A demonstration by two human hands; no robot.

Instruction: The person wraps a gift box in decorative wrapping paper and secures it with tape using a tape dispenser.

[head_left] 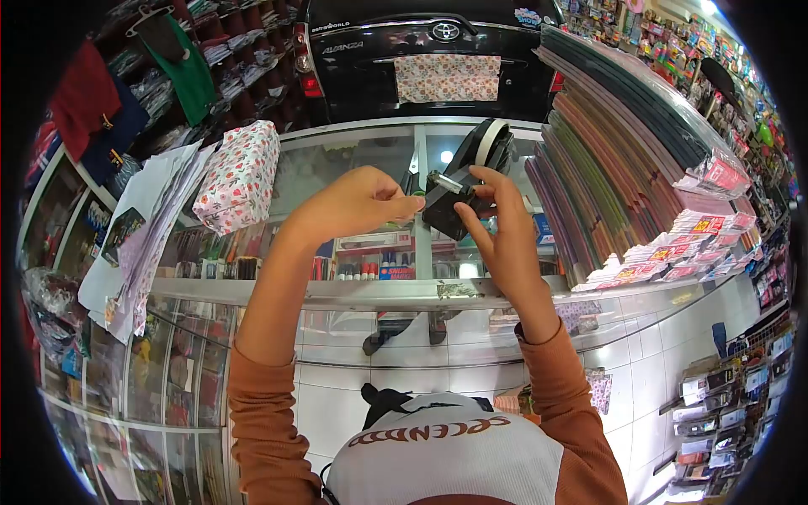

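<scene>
Fingers of the left hand point(360, 200): curled in, thumb and forefinger brought together in a narrow pinch right beside the near end of the black tape dispenser point(443, 212). Whether any tape is caught in that pinch can't be made out; clear film wouldn't show at this size. Right hand point(508, 217): thumb and forefinger parted, both at the near end of the dispenser; contact looks likely, firmness of grip unclear.

Dispenser sits over the middle of the glass counter point(358, 288), slanted, the pale tape roll point(486, 145) toward the far end. Whether it rests fully on the glass or is tipped up a little: not clear.

Step in hand, my read: handling tape at the dispenser's near end, both hands in on it. Next move seems to call for a steady right hand on the body and a sure left pinch on the tape end, with fingertips kept off any cutting edge there. Light dispenser could slide on smooth glass if not braced.

Around it: flowered box point(238, 178) left of the left hand, loose papers point(135, 227) just past it, tall stack of folded sheets point(602, 181) to the right, markers point(365, 271) visible through the glass.
</scene>
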